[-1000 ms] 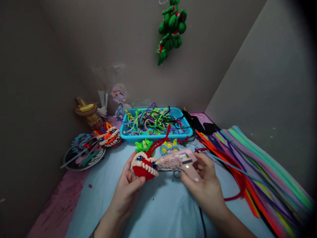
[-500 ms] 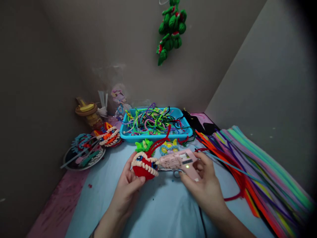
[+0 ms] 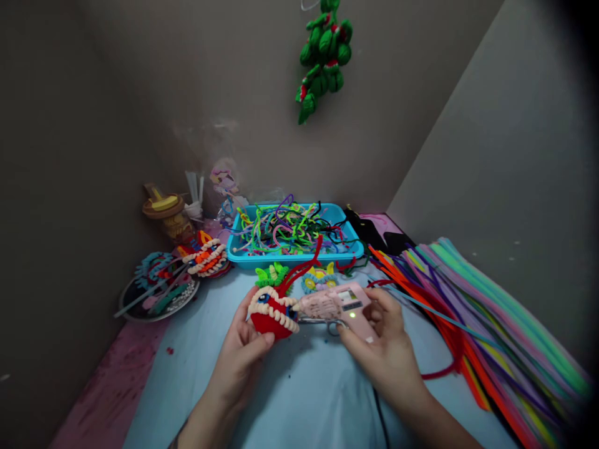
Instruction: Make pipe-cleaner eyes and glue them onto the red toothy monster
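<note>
My left hand [image 3: 246,340] grips a red pipe-cleaner figure [image 3: 271,324] with cream twisted trim and a blue eye; red stems stick up from its top. In my right hand [image 3: 386,337] is a pink hot glue gun [image 3: 339,304] with a lit green light, its nozzle at the right side of the figure. Whether the tip touches cannot be made out. Below the gun's barrel shows a pair of scissors [image 3: 333,327], partly hidden. Just behind lie a green figure [image 3: 272,274] and a blue-and-yellow figure with round eyes [image 3: 319,279].
A blue tray [image 3: 294,259] of tangled pipe-cleaner scraps stands at the back. Bundled long pipe cleaners [image 3: 491,324] spread along the right. At left are a round dish [image 3: 161,308] of beads and an orange-and-cream figure [image 3: 206,257]. Green ornaments [image 3: 325,59] hang above.
Almost nothing differs. The figure stays in my left hand and the glue gun in my right, with its nozzle at the same side of the figure.
</note>
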Tool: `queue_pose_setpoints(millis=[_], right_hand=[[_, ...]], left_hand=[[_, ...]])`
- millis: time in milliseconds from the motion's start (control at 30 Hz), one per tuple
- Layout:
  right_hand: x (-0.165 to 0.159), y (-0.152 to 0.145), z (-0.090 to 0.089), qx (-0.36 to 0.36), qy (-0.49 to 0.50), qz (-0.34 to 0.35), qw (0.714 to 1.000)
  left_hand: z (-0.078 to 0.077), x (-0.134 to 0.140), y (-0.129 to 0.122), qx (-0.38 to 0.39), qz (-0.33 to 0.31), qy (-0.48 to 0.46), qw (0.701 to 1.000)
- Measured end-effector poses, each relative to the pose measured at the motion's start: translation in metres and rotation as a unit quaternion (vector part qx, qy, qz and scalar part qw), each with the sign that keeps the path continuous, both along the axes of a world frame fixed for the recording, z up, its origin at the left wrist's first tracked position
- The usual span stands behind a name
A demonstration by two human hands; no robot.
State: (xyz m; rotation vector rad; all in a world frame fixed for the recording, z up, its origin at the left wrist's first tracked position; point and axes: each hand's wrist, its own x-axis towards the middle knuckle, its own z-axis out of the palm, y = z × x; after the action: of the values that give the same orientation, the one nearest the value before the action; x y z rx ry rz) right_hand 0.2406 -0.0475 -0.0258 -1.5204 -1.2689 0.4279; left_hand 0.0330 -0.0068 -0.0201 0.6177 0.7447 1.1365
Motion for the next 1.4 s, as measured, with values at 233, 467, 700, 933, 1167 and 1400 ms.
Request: queue_pose_setpoints(millis=[233, 467, 700, 933, 1167, 1400], right_hand=[[0.0003, 0.0007, 0.0005, 0.016, -0.004, 0.007, 1.0], [-0.0006, 0.0003, 0.0003, -0.001, -0.005, -0.009, 1.0], [0.0002, -0.0004, -0.0001, -0.005, -0.002, -0.006, 1.0], [0.0008, 0.0005, 0.0019, -0.008, -0.017, -0.019, 1.0], [0.0006, 0.0014, -0.0001, -0.01, -0.015, -0.021, 1.0], [-0.0001, 0.001, 0.002, -0.007, -0.033, -0.026, 0.999]], left_hand=[[0.0009, -0.0004, 0.0002, -0.005, -0.001, 0.002, 1.0], [-0.0009, -0.0012, -0.0005, -0.002, 0.002, 0.005, 1.0], [-0.0008, -0.0004, -0.0002, -0.005, 0.0, 0.008, 1.0], [-0.0015, -0.0013, -0.0006, -0.004, 0.0, -0.004, 1.0], [-0.0012, -0.0007, -0.0006, -0.003, 0.002, 0.001, 1.0], [-0.0005, -0.001, 0.0004, -0.005, 0.009, -0.002, 1.0]])
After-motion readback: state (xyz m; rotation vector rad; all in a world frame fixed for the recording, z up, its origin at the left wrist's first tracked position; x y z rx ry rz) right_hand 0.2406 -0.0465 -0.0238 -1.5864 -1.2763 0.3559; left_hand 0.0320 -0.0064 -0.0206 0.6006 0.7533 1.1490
